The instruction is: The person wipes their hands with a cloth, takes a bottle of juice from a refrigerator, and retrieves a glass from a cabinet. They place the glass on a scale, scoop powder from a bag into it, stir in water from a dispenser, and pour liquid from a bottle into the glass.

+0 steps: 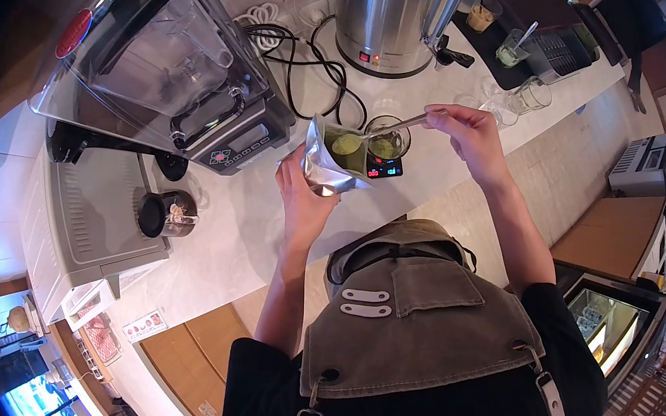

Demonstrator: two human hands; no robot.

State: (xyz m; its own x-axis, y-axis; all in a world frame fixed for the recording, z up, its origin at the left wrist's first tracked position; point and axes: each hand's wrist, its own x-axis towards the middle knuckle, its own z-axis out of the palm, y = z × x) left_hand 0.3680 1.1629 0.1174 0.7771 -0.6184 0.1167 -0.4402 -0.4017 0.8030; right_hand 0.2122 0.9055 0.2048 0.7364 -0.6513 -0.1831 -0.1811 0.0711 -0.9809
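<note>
My left hand [302,188] grips an open silver foil pouch [323,168], its mouth tilted toward the right, with green powder [348,145] inside. Pinched in my right hand [461,129] is the handle of a metal spoon [405,123]. The spoon reaches left, over a small glass bowl [389,142], and its far end is at the pouch's mouth. Green powder also shows in the bowl, which rests on a black digital scale [384,168] with a lit display.
Behind the pouch stand a blender [235,137] and a steel urn [381,17], with black cables [334,76] between them. A lidded glass jar [177,213] sits left. Empty glasses [532,95] and a dark tray [496,50] are at the right on the counter [232,256].
</note>
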